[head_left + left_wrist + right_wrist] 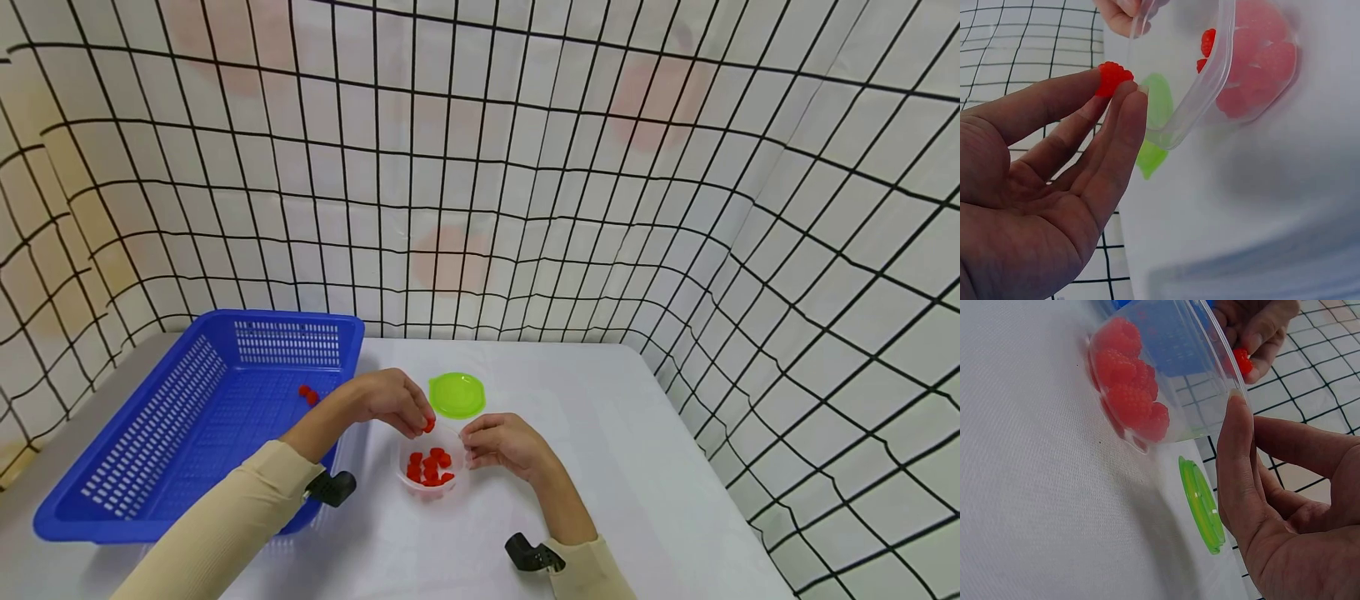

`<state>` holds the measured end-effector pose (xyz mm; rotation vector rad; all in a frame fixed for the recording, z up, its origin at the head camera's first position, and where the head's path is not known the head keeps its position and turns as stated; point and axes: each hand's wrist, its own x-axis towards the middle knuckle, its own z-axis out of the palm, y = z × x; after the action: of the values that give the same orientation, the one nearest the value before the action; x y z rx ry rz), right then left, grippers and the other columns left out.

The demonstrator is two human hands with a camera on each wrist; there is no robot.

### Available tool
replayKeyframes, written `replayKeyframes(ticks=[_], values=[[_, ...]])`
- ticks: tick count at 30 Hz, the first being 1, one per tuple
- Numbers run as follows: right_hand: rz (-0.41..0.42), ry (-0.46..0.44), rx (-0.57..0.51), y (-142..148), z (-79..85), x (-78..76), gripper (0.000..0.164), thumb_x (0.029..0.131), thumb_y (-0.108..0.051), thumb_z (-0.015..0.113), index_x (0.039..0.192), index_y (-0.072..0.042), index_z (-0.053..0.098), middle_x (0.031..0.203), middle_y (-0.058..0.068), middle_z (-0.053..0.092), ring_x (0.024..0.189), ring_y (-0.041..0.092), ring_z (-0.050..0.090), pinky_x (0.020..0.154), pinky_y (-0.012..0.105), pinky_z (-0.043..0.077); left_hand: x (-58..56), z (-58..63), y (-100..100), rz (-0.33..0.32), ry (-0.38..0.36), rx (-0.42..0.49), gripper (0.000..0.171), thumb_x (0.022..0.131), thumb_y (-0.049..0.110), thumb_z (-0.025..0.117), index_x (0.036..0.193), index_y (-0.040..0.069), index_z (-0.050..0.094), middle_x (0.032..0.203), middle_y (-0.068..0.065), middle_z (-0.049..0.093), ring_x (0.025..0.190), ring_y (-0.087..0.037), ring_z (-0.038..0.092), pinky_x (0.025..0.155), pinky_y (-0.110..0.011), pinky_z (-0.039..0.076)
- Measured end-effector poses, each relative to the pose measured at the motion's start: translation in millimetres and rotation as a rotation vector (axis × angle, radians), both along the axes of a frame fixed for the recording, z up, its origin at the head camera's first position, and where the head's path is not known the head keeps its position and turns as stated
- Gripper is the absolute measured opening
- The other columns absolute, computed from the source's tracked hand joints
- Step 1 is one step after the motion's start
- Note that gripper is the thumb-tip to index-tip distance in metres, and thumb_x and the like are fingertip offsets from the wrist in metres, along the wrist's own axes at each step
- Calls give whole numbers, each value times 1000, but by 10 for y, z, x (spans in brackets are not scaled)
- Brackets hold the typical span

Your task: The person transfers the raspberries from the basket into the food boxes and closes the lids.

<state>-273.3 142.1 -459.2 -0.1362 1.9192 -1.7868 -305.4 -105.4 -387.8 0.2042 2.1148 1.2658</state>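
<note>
Between thumb and fingertips, my left hand (393, 402) pinches a red raspberry (1114, 79) just above the rim of a clear plastic tub (1197, 381). Several raspberries (1129, 406) lie in the bottom of that tub. On its right side, my right hand (504, 446) grips the tub's rim between thumb and fingers. Behind the tub a bright green lid (457, 395) lies flat on the table, apart from both hands.
A large blue plastic basket (187, 433) with slotted walls stands at the left, under my left forearm. A few raspberries (308, 395) lie inside it near its right wall. White sheeting with a black grid net (450, 167) rises around the white table (600, 433).
</note>
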Motion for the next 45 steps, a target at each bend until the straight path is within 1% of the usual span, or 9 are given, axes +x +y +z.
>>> replayKeyframes(ticks=[7, 12, 18, 25, 29, 34, 39, 42, 45], values=[[-1, 4, 6, -4, -3, 4, 29, 96, -13, 66, 114, 10, 66, 87, 8, 69, 75, 18, 67, 76, 31, 64, 11, -15, 8, 10, 7, -11, 19, 89, 3, 73, 107, -2, 75, 95, -12, 76, 99, -36, 74, 84, -36, 63], [2, 5, 13, -9, 6, -2, 28, 96, -14, 66, 113, 9, 66, 88, 9, 69, 75, 18, 67, 76, 32, 64, 17, -16, 12, 21, 9, -19, 19, 89, 2, 72, 108, -2, 75, 97, -13, 76, 100, -36, 74, 86, -37, 62], [1, 11, 12, -11, 20, -6, 28, 96, -13, 66, 113, 9, 66, 87, 9, 69, 74, 18, 67, 76, 32, 64, 11, -10, 9, 30, 9, -20, 21, 91, 5, 70, 111, -4, 74, 108, -20, 74, 100, -36, 73, 88, -38, 62], [-2, 9, 9, -8, 23, -1, 27, 96, -13, 66, 112, 9, 66, 87, 10, 69, 74, 18, 67, 76, 31, 64, 9, 4, 9, 6, 10, -25, 29, 92, 9, 71, 117, -4, 71, 111, -22, 72, 99, -35, 73, 89, -38, 61], [-5, 8, 13, -9, 19, 5, 27, 96, -13, 66, 112, 9, 66, 87, 10, 69, 74, 18, 67, 76, 31, 64, -1, 54, -32, -3, 21, -1, 31, 94, 13, 69, 119, -5, 70, 109, -22, 72, 99, -34, 73, 90, -40, 61], [-7, 8, 11, -9, 17, 11, 26, 96, -12, 65, 112, 10, 66, 86, 8, 69, 74, 18, 66, 75, 31, 64, -34, 217, -165, 35, 60, 75, 30, 97, 15, 66, 119, -6, 68, 102, -17, 73, 91, -28, 74, 89, -39, 62], [-5, 12, -1, -10, 20, 13, 24, 96, -10, 65, 110, 10, 66, 84, 7, 68, 72, 18, 66, 74, 30, 63, -47, 399, -404, 86, 119, 136, 34, 99, 14, 63, 125, -10, 65, 96, -14, 73, 86, -23, 75, 89, -39, 61], [-4, 13, -6, -10, 15, 14, 24, 96, -9, 65, 110, 10, 66, 84, 7, 68, 72, 18, 66, 73, 30, 63, -48, 459, -578, 126, 136, 166, 37, 102, 13, 59, 129, -11, 61, 94, -11, 73, 85, -20, 74, 90, -39, 61], [1, 15, -6, -12, 12, 17, 25, 96, -9, 65, 110, 11, 66, 83, 7, 68, 72, 18, 66, 73, 30, 63, -39, 479, -762, 170, 135, 186, 38, 102, 13, 58, 131, -12, 59, 93, -8, 73, 84, -18, 73, 88, -36, 62]])
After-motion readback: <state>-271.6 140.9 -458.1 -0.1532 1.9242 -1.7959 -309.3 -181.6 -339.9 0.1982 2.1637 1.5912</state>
